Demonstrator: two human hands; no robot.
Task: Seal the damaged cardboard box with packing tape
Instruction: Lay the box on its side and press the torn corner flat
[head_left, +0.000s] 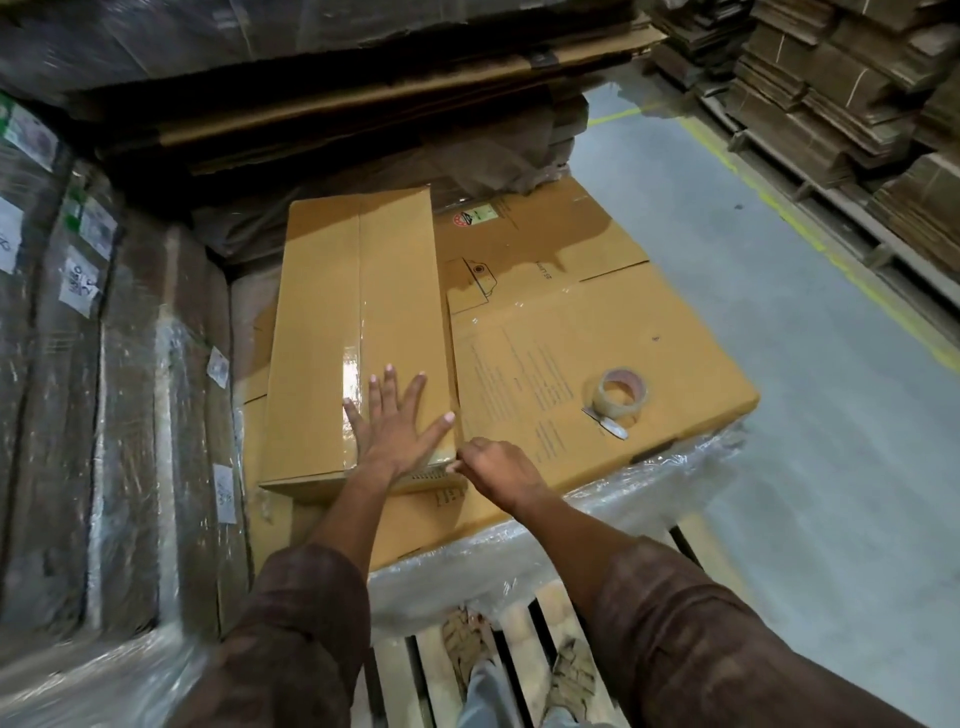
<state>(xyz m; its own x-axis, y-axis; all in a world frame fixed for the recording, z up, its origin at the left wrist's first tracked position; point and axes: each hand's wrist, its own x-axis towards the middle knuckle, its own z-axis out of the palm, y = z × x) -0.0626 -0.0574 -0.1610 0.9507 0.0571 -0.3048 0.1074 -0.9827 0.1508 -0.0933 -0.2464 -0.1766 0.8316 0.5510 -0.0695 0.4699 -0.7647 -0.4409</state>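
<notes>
Sandalled feet (519, 670) stand on pale wooden pallet slats (405, 675) at the bottom edge, with dark brown crumpled sleeves (691, 639) on both forearms above them. Left hand (397, 423) lies flat, fingers spread and straight, pressed on the near end of the cardboard box (358, 332) – a long, narrow tan carton with a glossy clear tape strip (358, 332) running down its centre seam. Right hand (493, 467) is curled at the box's near right corner, fingertips pinching at the edge there; whether it's tape or the cardboard lip between them I can't tell. Box near end shows a printed or ribbed dark patch just under the left wrist. Box sits on a stack of large flattened cartons (597, 332), same tan corrugated board, faint printed text and line drawings on top, wrapped at the edges in wrinkled clear stretch film (649, 483). Packing tape roll (618, 397) – clear-brown, standing tilted with a loose tab trailing off it – rests on the flat cartons to the right of the box, well apart from both hands. Left side: tall film-wrapped pallets (104, 364) with white paper labels. Behind: more flat cardboard sheets (337, 104) in layered stacks. Right: smooth grey concrete floor (779, 364) with a yellow painted line (810, 244), and stacked folded cartons (857, 78) on wooden pallets beyond it.
</notes>
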